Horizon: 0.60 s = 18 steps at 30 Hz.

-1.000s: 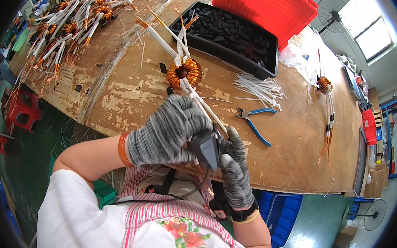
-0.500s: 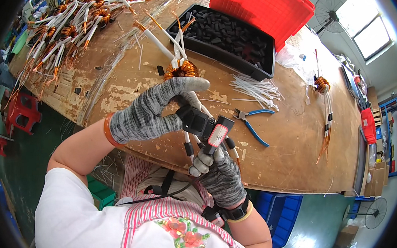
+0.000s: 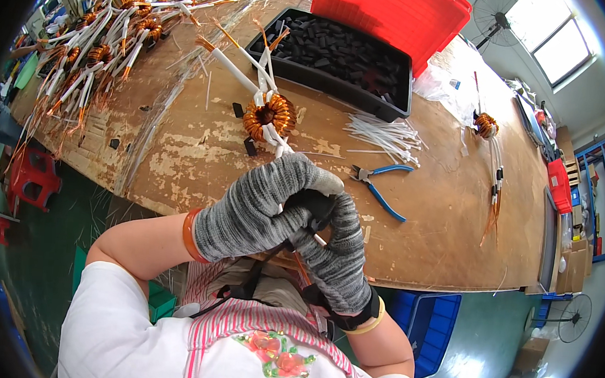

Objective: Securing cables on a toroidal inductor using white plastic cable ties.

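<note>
A copper-wound toroidal coil (image 3: 269,116) lies on the wooden table (image 3: 410,237), white-sleeved wires with bare copper ends pointing away from me. Its near white leads (image 3: 275,137) run under the fingers of my left hand (image 3: 260,204), which wears a grey knit glove and curls closed around them. My right hand (image 3: 340,250), gloved alike, meets it from the right with fingers bent in; a bit of white lead shows beside them. A black device (image 3: 312,205) sits between the hands and hides the fingertips. Small black sleeves (image 3: 250,147) lie near the coil.
Blue-handled cutters (image 3: 382,190) and a pile of white cable ties (image 3: 385,136) lie right of my hands. Behind stands a black bin (image 3: 329,90) of black sleeves with a red lid (image 3: 396,21). More coils (image 3: 99,54) heap at far left; another coil (image 3: 486,125) lies right.
My hands have come together, the left moving right and down off the coil, which now shows fully. My right hand has risen toward the left.
</note>
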Each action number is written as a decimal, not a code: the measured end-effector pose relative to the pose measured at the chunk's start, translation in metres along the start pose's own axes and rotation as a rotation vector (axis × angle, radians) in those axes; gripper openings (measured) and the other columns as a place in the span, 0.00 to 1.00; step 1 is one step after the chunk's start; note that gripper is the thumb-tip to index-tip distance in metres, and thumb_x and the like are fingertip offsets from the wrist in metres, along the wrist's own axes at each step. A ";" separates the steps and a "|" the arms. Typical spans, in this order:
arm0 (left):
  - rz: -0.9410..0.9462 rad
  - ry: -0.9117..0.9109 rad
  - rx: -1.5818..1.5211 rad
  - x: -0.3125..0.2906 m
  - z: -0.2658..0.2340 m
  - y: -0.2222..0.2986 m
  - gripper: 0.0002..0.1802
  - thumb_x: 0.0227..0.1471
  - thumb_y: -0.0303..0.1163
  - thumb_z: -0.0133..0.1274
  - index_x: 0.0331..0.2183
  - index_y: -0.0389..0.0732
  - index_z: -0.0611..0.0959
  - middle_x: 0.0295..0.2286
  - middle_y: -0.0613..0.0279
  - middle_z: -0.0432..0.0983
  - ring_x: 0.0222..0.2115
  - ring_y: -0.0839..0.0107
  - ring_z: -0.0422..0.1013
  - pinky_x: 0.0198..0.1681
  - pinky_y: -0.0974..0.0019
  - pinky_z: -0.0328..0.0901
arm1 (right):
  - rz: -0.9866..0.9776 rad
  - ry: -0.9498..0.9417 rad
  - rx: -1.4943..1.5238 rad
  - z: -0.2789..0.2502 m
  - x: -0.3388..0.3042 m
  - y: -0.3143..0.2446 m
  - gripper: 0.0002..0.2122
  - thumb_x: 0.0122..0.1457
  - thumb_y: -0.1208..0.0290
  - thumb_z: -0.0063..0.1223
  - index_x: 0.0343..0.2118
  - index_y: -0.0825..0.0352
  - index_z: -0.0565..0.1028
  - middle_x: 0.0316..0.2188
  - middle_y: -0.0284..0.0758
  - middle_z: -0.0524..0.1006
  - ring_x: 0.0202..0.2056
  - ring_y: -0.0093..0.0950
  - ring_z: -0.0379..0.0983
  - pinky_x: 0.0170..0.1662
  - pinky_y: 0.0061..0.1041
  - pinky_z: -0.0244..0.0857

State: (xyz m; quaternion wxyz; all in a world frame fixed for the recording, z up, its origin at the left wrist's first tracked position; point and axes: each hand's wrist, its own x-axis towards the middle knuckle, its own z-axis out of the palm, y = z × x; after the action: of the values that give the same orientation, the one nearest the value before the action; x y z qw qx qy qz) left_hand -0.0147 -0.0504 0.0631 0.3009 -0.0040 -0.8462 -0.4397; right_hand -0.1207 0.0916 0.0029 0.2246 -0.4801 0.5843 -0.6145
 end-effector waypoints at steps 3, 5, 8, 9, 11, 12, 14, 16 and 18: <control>0.076 0.003 0.141 -0.003 0.000 -0.008 0.19 0.42 0.21 0.56 0.41 0.40 0.79 0.37 0.56 0.75 0.39 0.57 0.73 0.46 0.61 0.66 | 0.188 -0.059 0.063 -0.004 0.004 0.004 0.20 0.56 0.83 0.51 0.52 0.67 0.64 0.47 0.37 0.72 0.47 0.24 0.70 0.49 0.24 0.66; 0.170 0.062 0.478 -0.003 -0.003 -0.010 0.20 0.40 0.19 0.56 0.41 0.39 0.79 0.33 0.56 0.74 0.35 0.58 0.73 0.41 0.62 0.68 | 0.235 0.054 0.199 0.000 0.004 -0.012 0.12 0.57 0.81 0.50 0.44 0.67 0.67 0.40 0.34 0.75 0.39 0.20 0.72 0.43 0.22 0.68; 0.156 0.194 0.564 -0.004 -0.011 -0.025 0.17 0.39 0.18 0.58 0.37 0.39 0.79 0.29 0.56 0.73 0.31 0.60 0.72 0.36 0.63 0.67 | 0.198 0.176 0.149 0.003 0.003 -0.024 0.10 0.47 0.82 0.54 0.33 0.66 0.69 0.27 0.35 0.73 0.31 0.28 0.71 0.36 0.26 0.67; 0.086 0.233 0.538 -0.002 -0.013 -0.028 0.16 0.39 0.19 0.59 0.35 0.40 0.79 0.29 0.56 0.73 0.31 0.61 0.71 0.36 0.63 0.67 | 0.198 0.177 0.147 0.002 0.002 -0.024 0.10 0.47 0.82 0.54 0.33 0.66 0.69 0.27 0.35 0.73 0.31 0.28 0.71 0.36 0.26 0.67; 0.104 0.306 0.548 0.001 -0.015 -0.028 0.15 0.39 0.21 0.61 0.34 0.39 0.78 0.28 0.57 0.73 0.26 0.61 0.71 0.31 0.64 0.66 | 0.069 0.161 0.055 0.001 0.001 -0.023 0.12 0.44 0.82 0.55 0.33 0.66 0.70 0.29 0.36 0.73 0.30 0.31 0.71 0.38 0.30 0.66; -0.092 0.230 0.535 -0.002 -0.020 -0.022 0.14 0.40 0.23 0.62 0.33 0.39 0.78 0.26 0.58 0.73 0.23 0.62 0.70 0.27 0.65 0.65 | 0.068 0.160 0.055 0.000 0.003 -0.021 0.12 0.44 0.82 0.55 0.33 0.66 0.70 0.29 0.36 0.73 0.30 0.31 0.71 0.38 0.30 0.66; -0.274 0.139 0.558 -0.009 -0.017 -0.032 0.14 0.53 0.43 0.55 0.34 0.43 0.82 0.14 0.62 0.68 0.14 0.67 0.68 0.19 0.66 0.63 | -0.238 0.127 -0.359 -0.002 0.007 -0.016 0.15 0.40 0.80 0.58 0.34 0.65 0.71 0.30 0.37 0.72 0.31 0.38 0.70 0.41 0.36 0.64; -0.303 0.113 0.263 -0.040 0.002 -0.057 0.14 0.54 0.43 0.54 0.32 0.43 0.82 0.13 0.63 0.67 0.14 0.70 0.68 0.18 0.67 0.63 | -0.287 0.090 -0.402 0.001 0.011 -0.013 0.16 0.39 0.79 0.58 0.34 0.65 0.71 0.30 0.38 0.71 0.32 0.40 0.69 0.42 0.37 0.63; -0.924 -0.080 -0.528 -0.035 -0.002 -0.030 0.21 0.58 0.46 0.48 0.23 0.41 0.80 0.10 0.65 0.65 0.10 0.75 0.64 0.13 0.72 0.58 | -0.277 -0.002 -0.495 0.000 0.007 -0.003 0.18 0.36 0.76 0.60 0.34 0.65 0.71 0.29 0.40 0.70 0.35 0.43 0.68 0.42 0.40 0.62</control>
State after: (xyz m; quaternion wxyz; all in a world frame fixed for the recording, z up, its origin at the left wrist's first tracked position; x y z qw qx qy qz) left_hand 0.0061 -0.0612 0.0236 0.0322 0.2769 -0.6312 -0.7238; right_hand -0.1229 0.0862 0.0078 0.0153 -0.5963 0.6453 -0.4773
